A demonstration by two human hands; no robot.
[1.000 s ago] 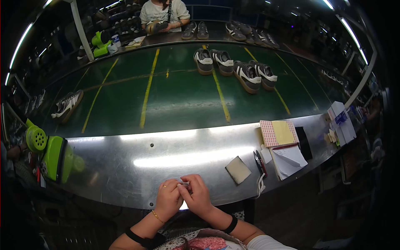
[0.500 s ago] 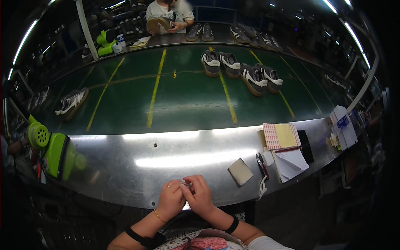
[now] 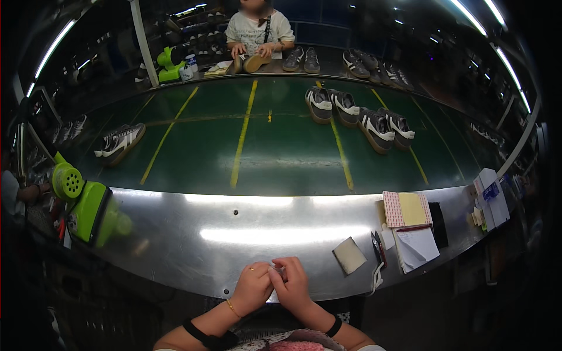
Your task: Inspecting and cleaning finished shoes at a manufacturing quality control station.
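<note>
Left hand (image 3: 253, 288) touches right hand (image 3: 292, 285) by table edge (image 3: 181, 279), pad (image 3: 349, 255) well apart.

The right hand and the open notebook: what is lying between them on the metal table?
From the right hand rightward, the head view shows a square beige pad, then snips with a white cord, and a small white piece by the notebook.

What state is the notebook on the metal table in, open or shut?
The notebook lies open: its white pages are exposed, facing up.
</note>
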